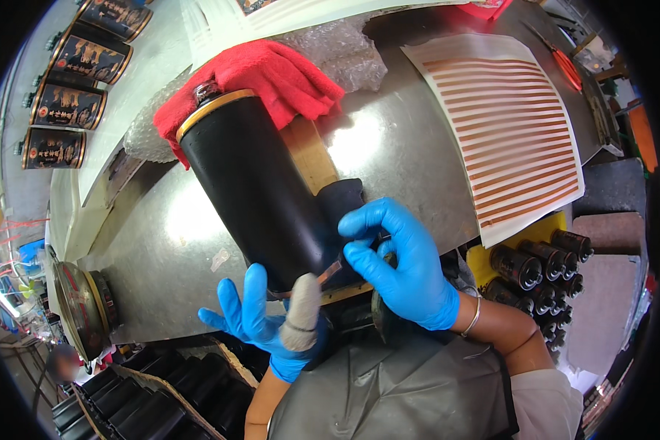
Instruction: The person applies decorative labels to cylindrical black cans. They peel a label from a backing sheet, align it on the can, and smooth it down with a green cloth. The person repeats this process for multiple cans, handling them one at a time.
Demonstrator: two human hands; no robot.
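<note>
A large black cylindrical bottle (253, 176) lies slanted on the metal table, its gold-rimmed neck end away from me on a red cloth (271, 77). At its near end is a narrow copper-coloured strip (331, 273). My right hand (407, 268), in a blue glove, has thumb and forefinger drawn together by the strip's upper end; the fingertips partly hide it. My left hand (268, 315), also blue-gloved, spreads its fingers below the bottle's near end. A beige cloth cot covers its thumb, which lies at the strip's lower end.
A white sheet with rows of copper-coloured strips (502, 125) lies at right. Orange-handled scissors (567, 70) rest beyond it. Several labelled black bottles (70, 105) stand at far left; others fill a yellow crate (484, 275) at right. Black cylinders (143, 411) sit in a box below left.
</note>
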